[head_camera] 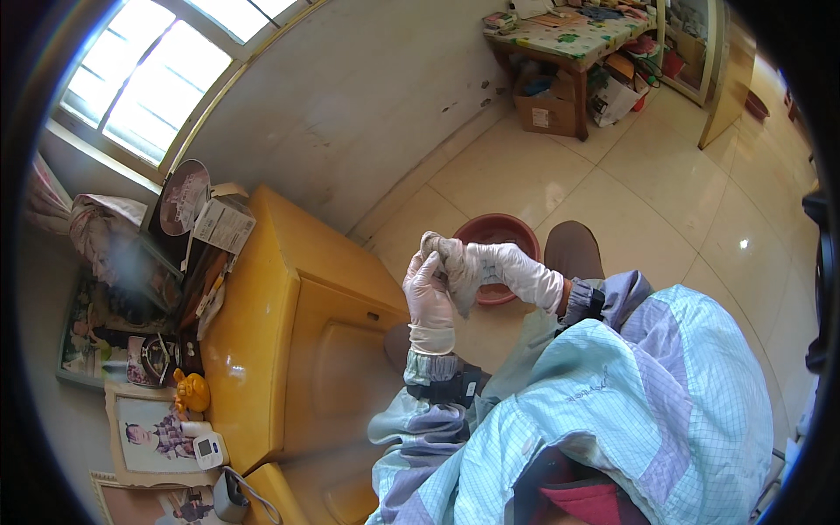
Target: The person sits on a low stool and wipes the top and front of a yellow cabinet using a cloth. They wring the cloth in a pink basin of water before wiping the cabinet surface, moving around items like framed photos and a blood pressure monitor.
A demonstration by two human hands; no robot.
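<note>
A crumpled greyish cloth (462,272) is bunched between my two gloved hands, with one end hanging down. My left hand (428,298), in a thin white glove, pinches its folds from the left. From the other side my right hand (518,269), gloved the same way, grips the cloth, its fingers partly hidden by the folds. Behind and below the hands a reddish plastic basin (495,226) sits on the floor. What it holds is mostly covered by my hands and the cloth.
A yellow wooden cabinet (341,348) stands close on the left, bearing framed pictures, a white digital monitor (210,451) and an orange figurine (191,391). Ahead, a table (577,39) has a cardboard box (548,111) beneath it. A door panel (728,98) stands at the right.
</note>
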